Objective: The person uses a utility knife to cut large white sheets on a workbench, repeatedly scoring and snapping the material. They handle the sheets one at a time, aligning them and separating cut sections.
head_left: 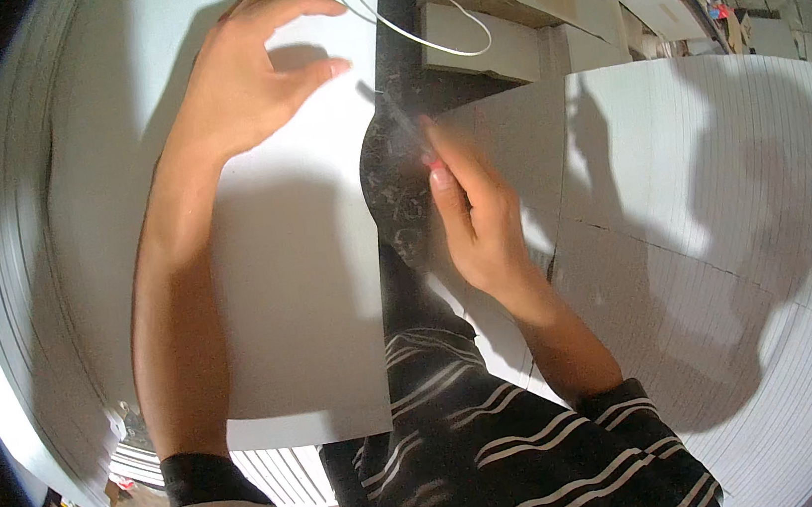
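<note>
Slim tool (402,121), gripped by the right hand (486,224), is probably needing steadiness; the left hand (248,83) is hovering, splayed, beside white cord (475,52).

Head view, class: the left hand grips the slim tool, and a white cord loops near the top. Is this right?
Wrong hand: the head view shows the right hand gripping the slim tool. The white cord does loop near the top.

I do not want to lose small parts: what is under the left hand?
Under the left hand is a white board, visible around it. Anything small directly beneath the hand is covered, so I cannot tell.
</note>
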`<action>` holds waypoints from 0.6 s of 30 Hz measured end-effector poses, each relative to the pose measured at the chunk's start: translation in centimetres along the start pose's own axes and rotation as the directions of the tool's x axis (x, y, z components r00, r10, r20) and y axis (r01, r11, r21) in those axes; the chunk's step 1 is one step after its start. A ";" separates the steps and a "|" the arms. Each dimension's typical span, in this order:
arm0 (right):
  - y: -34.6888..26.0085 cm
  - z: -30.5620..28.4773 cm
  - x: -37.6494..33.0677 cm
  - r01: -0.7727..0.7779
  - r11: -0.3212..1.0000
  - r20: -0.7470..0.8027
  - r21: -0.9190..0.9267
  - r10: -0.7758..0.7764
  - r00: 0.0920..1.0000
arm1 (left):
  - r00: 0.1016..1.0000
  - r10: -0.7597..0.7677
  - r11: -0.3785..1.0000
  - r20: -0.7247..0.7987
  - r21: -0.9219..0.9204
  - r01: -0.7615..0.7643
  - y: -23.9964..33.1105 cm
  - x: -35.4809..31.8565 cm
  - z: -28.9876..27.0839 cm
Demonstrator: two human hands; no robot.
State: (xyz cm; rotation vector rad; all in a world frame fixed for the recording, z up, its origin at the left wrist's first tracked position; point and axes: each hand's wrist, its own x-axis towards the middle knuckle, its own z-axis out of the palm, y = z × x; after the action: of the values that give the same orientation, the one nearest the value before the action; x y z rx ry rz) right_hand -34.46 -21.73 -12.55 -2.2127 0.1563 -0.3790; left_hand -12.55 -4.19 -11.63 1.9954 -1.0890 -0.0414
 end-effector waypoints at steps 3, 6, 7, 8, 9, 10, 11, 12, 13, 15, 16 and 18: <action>-0.8 -0.8 0.3 0.129 0.941 0.003 -0.313 -0.135 0.991 | 0.994 0.038 0.979 0.098 0.197 -0.057 0.8 -0.2 0.0; -1.6 -0.8 0.4 0.132 0.896 0.003 -0.424 -0.144 0.990 | 0.992 0.061 0.975 0.115 0.206 -0.084 1.5 -0.1 0.3; -1.9 -0.6 0.4 0.111 0.886 0.000 -0.451 -0.124 0.992 | 0.992 0.061 0.973 0.107 0.214 -0.083 1.5 -0.1 0.4; -2.0 -1.0 0.2 0.095 0.876 -0.003 -0.473 -0.109 0.994 | 0.993 0.059 0.969 0.104 0.233 -0.082 2.1 -0.1 0.9; -2.2 -0.8 0.2 0.077 0.876 -0.016 -0.476 -0.096 0.995 | 0.993 0.058 0.966 0.100 0.246 -0.081 2.0 0.0 1.1; -2.2 -0.8 0.1 0.054 0.877 -0.028 -0.478 -0.077 0.997 | 0.993 0.056 0.963 0.101 0.258 -0.080 2.2 0.0 1.3; -2.2 -0.8 0.1 0.033 0.877 -0.042 -0.479 -0.060 0.997 | 0.993 0.065 0.959 0.096 0.271 -0.089 2.2 0.1 1.5; -2.2 -0.8 0.1 0.035 0.877 -0.048 -0.480 -0.065 0.997 | 0.993 0.076 0.953 0.089 0.287 -0.099 2.2 0.2 1.6; -2.2 -0.8 0.2 0.037 0.877 -0.053 -0.479 -0.072 0.996 | 0.993 0.087 0.947 0.083 0.304 -0.108 2.2 0.3 1.7; -2.1 -0.7 0.4 0.036 0.880 -0.064 -0.473 -0.075 0.995 | 0.993 0.073 0.953 0.094 0.286 -0.098 2.0 0.3 1.6; -2.1 -0.6 0.5 0.030 0.882 -0.069 -0.470 -0.070 0.995 | 0.993 0.067 0.957 0.101 0.273 -0.092 1.8 0.4 1.6; -2.2 -0.6 0.7 0.016 0.883 -0.073 -0.469 -0.056 0.996 | 0.992 0.074 0.955 0.100 0.279 -0.100 1.6 0.4 1.5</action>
State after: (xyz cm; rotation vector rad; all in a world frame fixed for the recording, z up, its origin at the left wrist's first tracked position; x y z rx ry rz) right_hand -34.05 -20.95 -10.38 -2.6819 0.2770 -0.4969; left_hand -14.00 -5.93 -11.38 2.2142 -1.2994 0.0781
